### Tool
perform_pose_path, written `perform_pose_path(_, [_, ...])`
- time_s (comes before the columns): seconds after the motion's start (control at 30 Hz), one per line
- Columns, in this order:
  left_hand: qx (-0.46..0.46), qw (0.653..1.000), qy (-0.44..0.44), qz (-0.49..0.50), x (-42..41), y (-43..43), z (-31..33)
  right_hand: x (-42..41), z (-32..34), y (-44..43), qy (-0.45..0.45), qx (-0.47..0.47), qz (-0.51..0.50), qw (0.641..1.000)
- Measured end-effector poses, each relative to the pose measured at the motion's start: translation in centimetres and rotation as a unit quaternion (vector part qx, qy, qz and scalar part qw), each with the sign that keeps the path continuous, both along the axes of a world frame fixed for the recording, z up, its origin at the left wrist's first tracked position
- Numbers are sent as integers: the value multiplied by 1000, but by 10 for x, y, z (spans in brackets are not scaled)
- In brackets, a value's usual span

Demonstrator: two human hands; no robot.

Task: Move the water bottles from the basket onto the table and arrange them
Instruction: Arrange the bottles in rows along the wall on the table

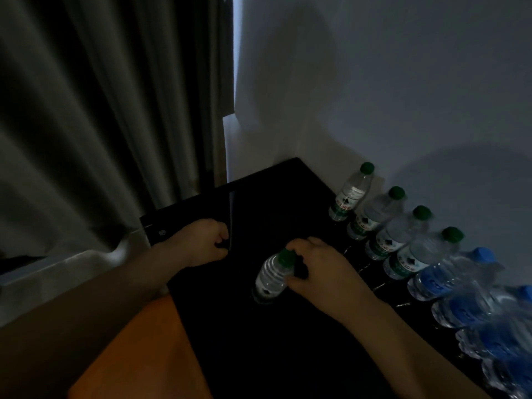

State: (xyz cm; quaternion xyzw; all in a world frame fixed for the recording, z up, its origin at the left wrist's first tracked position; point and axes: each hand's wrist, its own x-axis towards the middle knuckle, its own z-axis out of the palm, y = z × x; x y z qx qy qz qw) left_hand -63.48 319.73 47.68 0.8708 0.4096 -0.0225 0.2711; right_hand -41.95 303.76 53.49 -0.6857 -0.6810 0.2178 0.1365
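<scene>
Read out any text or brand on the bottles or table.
Green-capped bottles in the row: reddish label print, too blurred to read.
Blue-capped bottles: labels blurred, unreadable.
Bottle the right hand holds: label too dark to read.
Table: no text visible.

A row of bottles [398, 240] is standing along the right side of the desk [273, 203], against the wall [388, 82]. A single bottle [273, 279] is standing left of the row, between the left hand [201, 243] and the right hand [319, 266]. A curtain [86, 110] is hanging beyond the desk's left edge.
</scene>
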Motion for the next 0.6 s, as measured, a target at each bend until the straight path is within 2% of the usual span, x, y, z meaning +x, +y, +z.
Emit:
perform_pose_path(0.33, [-22, 1000, -10, 0, -69, -45, -8, -19, -19, 13, -87, -8, -29, 996])
perform_pose_path(0.6, [-27, 999, -22, -18, -66, -47, -15, -16, -22, 25, -35, -21, -45, 998])
